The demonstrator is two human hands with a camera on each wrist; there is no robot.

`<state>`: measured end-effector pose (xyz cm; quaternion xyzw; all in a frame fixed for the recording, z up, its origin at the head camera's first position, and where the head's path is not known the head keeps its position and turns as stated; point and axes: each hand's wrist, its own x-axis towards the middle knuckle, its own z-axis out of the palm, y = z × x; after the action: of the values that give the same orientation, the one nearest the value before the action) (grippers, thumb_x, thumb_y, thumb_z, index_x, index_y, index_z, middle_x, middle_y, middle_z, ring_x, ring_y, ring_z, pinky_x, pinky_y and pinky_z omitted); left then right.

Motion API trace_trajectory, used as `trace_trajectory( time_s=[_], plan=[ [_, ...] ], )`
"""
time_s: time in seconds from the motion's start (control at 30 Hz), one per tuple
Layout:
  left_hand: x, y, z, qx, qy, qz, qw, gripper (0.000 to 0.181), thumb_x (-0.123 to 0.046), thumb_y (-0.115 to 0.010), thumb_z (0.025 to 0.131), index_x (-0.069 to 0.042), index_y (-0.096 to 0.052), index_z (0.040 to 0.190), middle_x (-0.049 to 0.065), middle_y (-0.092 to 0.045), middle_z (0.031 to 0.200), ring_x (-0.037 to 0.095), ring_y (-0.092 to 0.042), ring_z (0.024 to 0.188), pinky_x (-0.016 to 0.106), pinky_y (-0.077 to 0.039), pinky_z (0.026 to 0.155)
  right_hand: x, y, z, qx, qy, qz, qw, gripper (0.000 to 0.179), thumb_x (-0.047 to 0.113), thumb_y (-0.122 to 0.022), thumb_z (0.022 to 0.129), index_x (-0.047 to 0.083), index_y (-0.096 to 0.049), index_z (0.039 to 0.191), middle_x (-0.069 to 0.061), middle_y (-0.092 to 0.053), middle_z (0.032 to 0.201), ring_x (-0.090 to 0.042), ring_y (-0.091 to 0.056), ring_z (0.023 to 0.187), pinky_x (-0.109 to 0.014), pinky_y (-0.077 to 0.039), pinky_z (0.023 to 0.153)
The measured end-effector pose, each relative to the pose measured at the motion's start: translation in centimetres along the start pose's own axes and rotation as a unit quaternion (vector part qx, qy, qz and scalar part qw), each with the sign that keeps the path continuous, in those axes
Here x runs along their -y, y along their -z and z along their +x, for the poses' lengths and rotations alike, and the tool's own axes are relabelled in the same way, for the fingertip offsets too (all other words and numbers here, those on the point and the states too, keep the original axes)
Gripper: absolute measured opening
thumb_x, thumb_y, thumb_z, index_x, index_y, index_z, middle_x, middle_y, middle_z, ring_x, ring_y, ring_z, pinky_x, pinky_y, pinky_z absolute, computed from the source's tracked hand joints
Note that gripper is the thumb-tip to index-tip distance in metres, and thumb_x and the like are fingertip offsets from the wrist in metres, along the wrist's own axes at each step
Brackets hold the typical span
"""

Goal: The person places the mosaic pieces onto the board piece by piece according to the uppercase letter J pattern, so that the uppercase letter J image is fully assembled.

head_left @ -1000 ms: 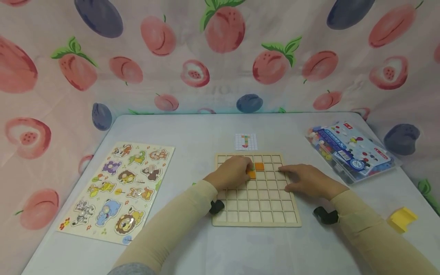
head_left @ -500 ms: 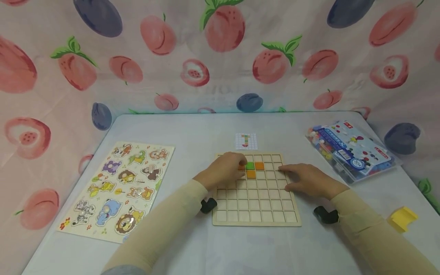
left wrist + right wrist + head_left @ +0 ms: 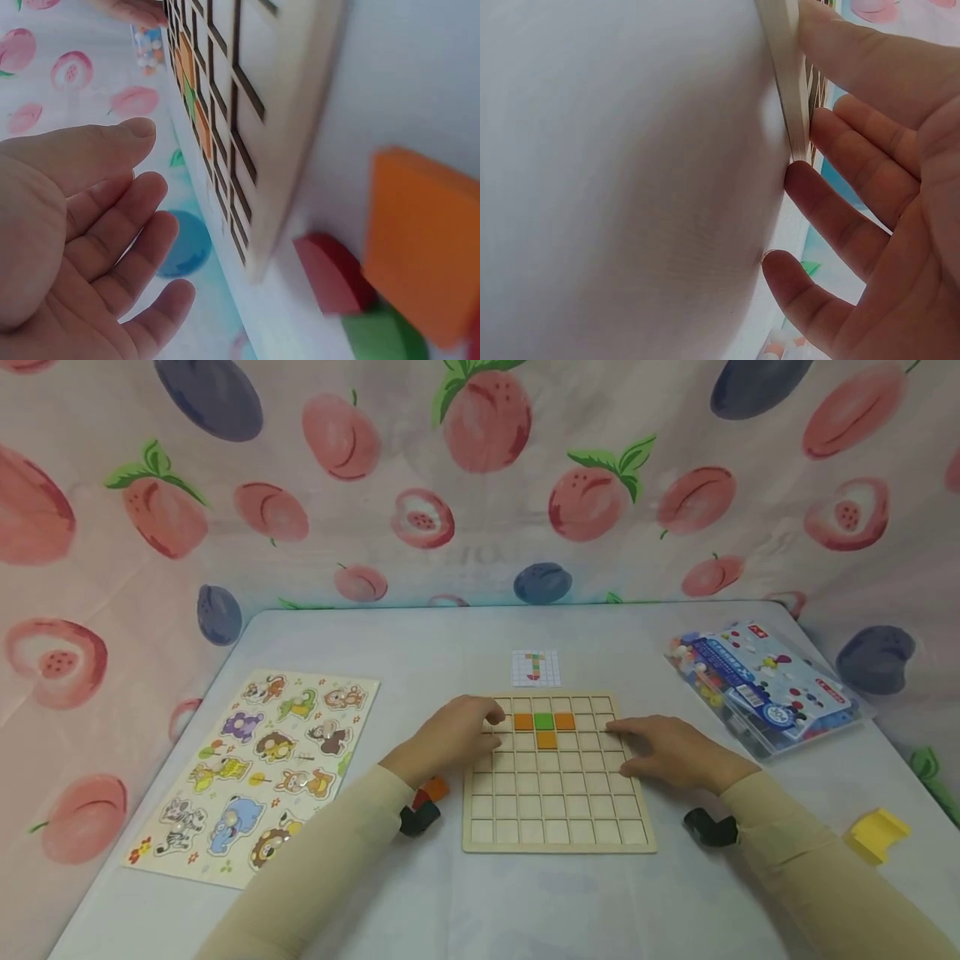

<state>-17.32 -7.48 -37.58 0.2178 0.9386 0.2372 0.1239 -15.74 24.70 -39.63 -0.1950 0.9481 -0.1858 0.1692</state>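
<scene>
- Head view, with the grid board (image 3: 551,809) as your clock: your left hand (image 3: 450,739) hangs by its 10 o'clock corner, fingers loosely bent, thumb apart, nothing held.
- Your right hand (image 3: 678,752) is between 2 and 3 o'clock, thumb and fingers spread, fingertips at the board's edge, no tile in its grasp. It seems to serve as a brace; keep the contact light so the board doesn't slide on the white tabletop (image 3: 495,902).
- 4 square tiles sit in the cells: the left orange tile (image 3: 522,722), green tile (image 3: 543,721) and right orange tile (image 3: 564,721) make 1 row, with the lower orange tile (image 3: 547,740) at the green's 6 o'clock.
- The pattern card (image 3: 536,668) lies at 12 o'clock. Its squares are tiny, so check it cell by cell.
- Loose pieces lie just off the board at 9 o'clock: a thick orange block (image 3: 420,247), a red piece (image 3: 334,274) with 1 curved edge, and a partly hidden green piece (image 3: 379,334).
- To seat a piece well, pinch its sides, align 1 edge with the cell wall, lower it flat, then press its middle. Turn curved shapes before releasing.
- The board looks like pale, smooth wood with thin raised ribs; the pieces are matt and flat-faced.
</scene>
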Motion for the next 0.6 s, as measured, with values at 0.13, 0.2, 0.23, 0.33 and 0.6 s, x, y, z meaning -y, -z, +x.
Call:
trace_trajectory(
  time_s=[0.13,0.2,0.23,0.33,0.6],
  plan=[
    [0.8,0.2,-0.8,-0.006,0.021,-0.004,0.9998,0.031,-0.014,-0.070,0.092,-0.005,-0.068,0.121,0.003,-0.067,0.116,0.023,-0.057,0.113,0.038,-0.046,0.100,-0.1,0.0,0.0,0.002,-0.002,0.000,1.0000,0.067,0.031,-0.077,0.089,0.005,-0.052,0.145,-0.024,-0.049,0.145,-0.046,-0.040,0.136,-0.061,-0.031,0.109],
    [1.1,0.3,-1.2,-0.007,0.029,-0.002,0.9996,0.032,-0.014,-0.070,0.092,-0.005,-0.068,0.122,0.004,-0.067,0.116,0.023,-0.057,0.111,0.037,-0.047,0.100,0.0,0.0,0.0,0.003,-0.005,0.002,1.0000,0.067,0.031,-0.077,0.089,0.005,-0.052,0.145,-0.024,-0.049,0.145,-0.046,-0.040,0.136,-0.061,-0.031,0.109],
    [1.3,0.4,-1.4,-0.008,0.032,0.000,0.9995,0.032,-0.014,-0.071,0.092,-0.005,-0.068,0.122,0.003,-0.067,0.116,0.023,-0.057,0.111,0.037,-0.047,0.100,0.0,0.0,0.0,0.003,-0.005,0.002,1.0000,0.067,0.031,-0.077,0.089,0.005,-0.052,0.145,-0.023,-0.049,0.145,-0.046,-0.040,0.136,-0.061,-0.031,0.109],
    [1.8,0.6,-2.1,-0.009,0.042,0.005,0.9991,0.032,-0.015,-0.071,0.091,-0.006,-0.068,0.122,0.003,-0.067,0.117,0.022,-0.057,0.110,0.038,-0.047,0.100,0.0,0.0,0.0,0.002,-0.007,0.005,1.0000,0.068,0.032,-0.077,0.088,0.005,-0.052,0.145,-0.024,-0.049,0.145,-0.046,-0.040,0.136,-0.061,-0.031,0.109],
    [3.6,0.7,-3.6,-0.019,0.087,-0.006,0.9960,0.033,-0.015,-0.069,0.089,-0.008,-0.069,0.121,0.003,-0.066,0.117,0.023,-0.055,0.106,0.039,-0.047,0.099,0.0,0.0,-0.1,-0.002,-0.007,0.001,1.0000,0.068,0.031,-0.077,0.088,0.004,-0.052,0.145,-0.025,-0.049,0.144,-0.047,-0.040,0.135,-0.061,-0.031,0.109]
  ],
)
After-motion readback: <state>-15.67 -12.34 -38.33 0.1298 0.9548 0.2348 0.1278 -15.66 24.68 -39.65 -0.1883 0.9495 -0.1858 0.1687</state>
